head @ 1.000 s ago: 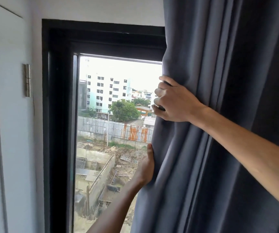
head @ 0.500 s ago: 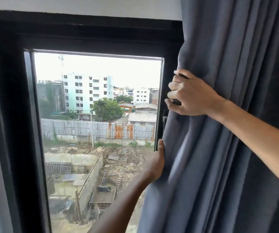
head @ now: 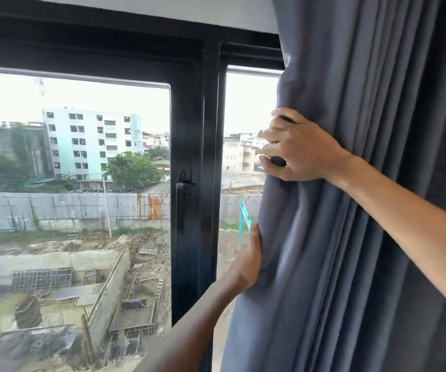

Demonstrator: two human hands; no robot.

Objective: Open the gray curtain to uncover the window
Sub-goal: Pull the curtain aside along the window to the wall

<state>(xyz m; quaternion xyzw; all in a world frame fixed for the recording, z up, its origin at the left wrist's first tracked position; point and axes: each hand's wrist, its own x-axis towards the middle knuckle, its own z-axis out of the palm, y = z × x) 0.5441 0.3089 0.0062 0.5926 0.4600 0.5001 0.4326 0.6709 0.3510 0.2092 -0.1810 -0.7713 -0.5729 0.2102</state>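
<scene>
L hand (head: 247,260) low, thumb up, clamped | R hand (head: 297,150) higher, fist clenched

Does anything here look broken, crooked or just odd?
Nothing stands out. The gray curtain is bunched at the right, gripped by the right hand and left hand; the window frame and handle look straight and intact.

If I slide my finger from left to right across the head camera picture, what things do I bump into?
Left pane → window handle → black post → left hand → right hand → gray curtain.
</scene>
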